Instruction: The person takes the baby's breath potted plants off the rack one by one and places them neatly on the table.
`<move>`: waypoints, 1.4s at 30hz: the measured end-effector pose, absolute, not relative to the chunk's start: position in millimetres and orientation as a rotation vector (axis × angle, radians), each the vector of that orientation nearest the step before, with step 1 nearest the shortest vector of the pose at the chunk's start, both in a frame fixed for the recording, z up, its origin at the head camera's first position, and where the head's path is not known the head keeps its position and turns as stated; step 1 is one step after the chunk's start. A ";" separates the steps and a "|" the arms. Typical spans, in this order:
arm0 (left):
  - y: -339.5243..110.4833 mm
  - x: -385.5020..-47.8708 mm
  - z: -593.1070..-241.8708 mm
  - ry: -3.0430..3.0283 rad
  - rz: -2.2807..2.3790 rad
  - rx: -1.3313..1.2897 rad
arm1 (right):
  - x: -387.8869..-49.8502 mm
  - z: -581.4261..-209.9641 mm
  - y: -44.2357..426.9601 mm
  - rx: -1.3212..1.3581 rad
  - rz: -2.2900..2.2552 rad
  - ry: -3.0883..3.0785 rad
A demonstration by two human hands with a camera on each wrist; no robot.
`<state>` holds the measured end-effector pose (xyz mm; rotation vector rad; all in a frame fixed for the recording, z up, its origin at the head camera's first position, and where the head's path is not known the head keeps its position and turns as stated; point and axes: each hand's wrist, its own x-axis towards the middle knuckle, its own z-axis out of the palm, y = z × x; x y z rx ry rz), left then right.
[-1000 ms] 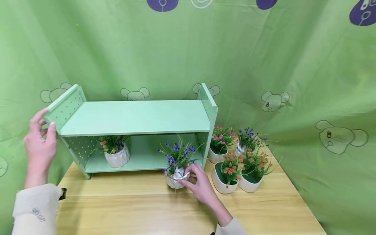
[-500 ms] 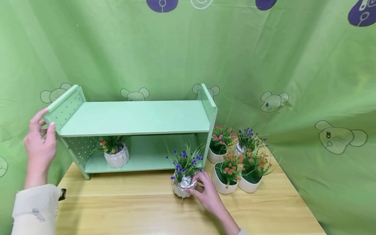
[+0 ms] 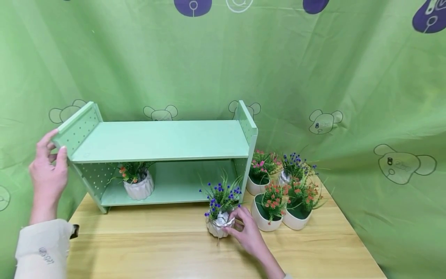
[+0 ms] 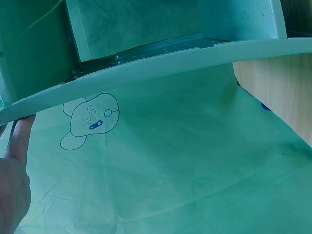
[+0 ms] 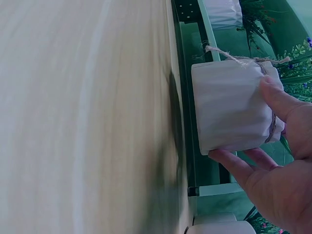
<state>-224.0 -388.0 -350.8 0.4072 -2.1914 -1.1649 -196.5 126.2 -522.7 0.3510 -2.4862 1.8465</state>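
My right hand (image 3: 249, 232) grips a white flowerpot (image 3: 216, 229) by its rim side, thumb on one side and fingers on the other. Blue flowers (image 3: 223, 195) and thin grass blades rise from it. In the right wrist view the pot (image 5: 234, 105) hangs apart from the tabletop, with twine around its rim. At the far left, my left hand (image 3: 48, 174) holds the front edge of the side panel of a green two-tier shelf (image 3: 163, 140). In the left wrist view, a finger (image 4: 20, 139) touches the panel's edge; the rest of that grip is cut off.
A white pot (image 3: 139, 188) with orange flowers stands on the shelf's lower tier, left side. Right of the shelf, several potted flowers cluster on the wooden table (image 3: 156, 252), including a white pot (image 3: 266, 221) with orange blooms. A green curtain (image 3: 209, 58) hangs behind.
My right hand has carried the blue-flowered flowerpot rightward and slightly toward me, mostly in the first half second. The left hand stays on the shelf's panel.
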 end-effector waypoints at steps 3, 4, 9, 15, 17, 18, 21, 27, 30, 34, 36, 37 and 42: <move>-387.2 -223.3 -351.5 -2.191 -1.156 0.409 | -197.2 -525.6 126.1 0.341 1.834 -2.504; -387.1 -223.2 -351.9 -2.191 -1.154 0.409 | -197.4 -526.5 126.2 0.339 1.828 -2.510; -387.1 -223.2 -353.0 -2.182 -1.148 0.407 | -199.2 -530.1 126.6 0.332 1.774 -2.548; -387.0 -223.5 -352.1 -2.182 -1.161 0.401 | -202.2 -534.0 127.2 0.336 1.726 -2.575; -386.7 -223.6 -351.6 -2.183 -1.161 0.403 | -203.3 -535.6 127.2 0.336 1.715 -2.578; -386.7 -223.5 -351.4 -2.184 -1.162 0.403 | -203.8 -536.3 127.2 0.333 1.712 -2.579; -386.6 -223.7 -351.2 -2.184 -1.166 0.398 | -205.0 -538.0 127.1 0.324 1.716 -2.575; -387.4 -224.6 -350.9 -2.184 -1.152 0.392 | -206.6 -539.4 126.3 0.309 1.734 -2.577; -387.7 -224.5 -350.6 -2.187 -1.150 0.395 | -207.0 -539.1 126.1 0.296 1.759 -2.571; -388.0 -224.2 -351.4 -2.192 -1.157 0.401 | -206.6 -539.7 126.2 0.282 1.790 -2.560; -388.1 -224.0 -351.9 -2.189 -1.164 0.401 | -206.2 -540.3 126.2 0.280 1.799 -2.555; -388.1 -223.8 -352.1 -2.187 -1.164 0.403 | -206.0 -540.7 126.2 0.282 1.799 -2.553; -388.1 -223.7 -351.7 -2.192 -1.151 0.403 | -205.8 -541.1 126.2 0.296 1.796 -2.548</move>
